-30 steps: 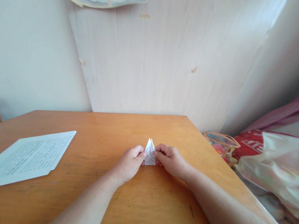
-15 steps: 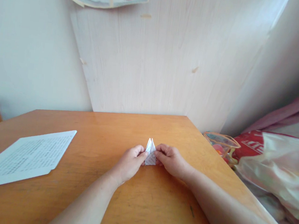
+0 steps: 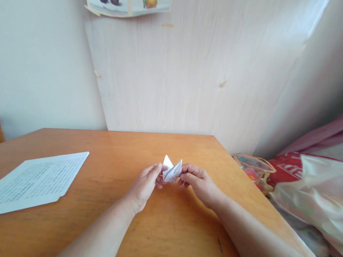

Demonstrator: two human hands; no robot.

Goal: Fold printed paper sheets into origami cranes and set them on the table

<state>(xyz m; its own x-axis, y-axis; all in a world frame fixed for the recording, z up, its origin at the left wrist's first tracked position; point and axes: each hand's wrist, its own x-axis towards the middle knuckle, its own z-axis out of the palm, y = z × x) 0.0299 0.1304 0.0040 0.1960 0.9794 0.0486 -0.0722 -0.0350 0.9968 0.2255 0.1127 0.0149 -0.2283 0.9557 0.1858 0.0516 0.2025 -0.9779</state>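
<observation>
As the head view looks down on the tabletop [image 3: 119, 151], the folded paper [image 3: 174, 173] sits between the left hand [image 3: 144, 184] and the right hand [image 3: 202, 185], short of the far edge and well in from the right edge; whether it touches the wood, cannot tell. Left fingers closed on its left side, thumb above, others beneath; right thumb and fingers pinched at its right flap.

Change over the last half-second: two peaks, close together then, now stand splayed, a slanting fold between them; left thumb lies higher and further left. My reading: folds being opened out rather than pressed flat, so the shape seems unsettled; thin paper, likely to crease wrongly if pulled unevenly.

Printed sheet [image 3: 30, 182] lies toward the left edge, apart from both hands, unmoved on the wood; pale plastic bag [image 3: 321, 195] is beyond the right edge.
</observation>
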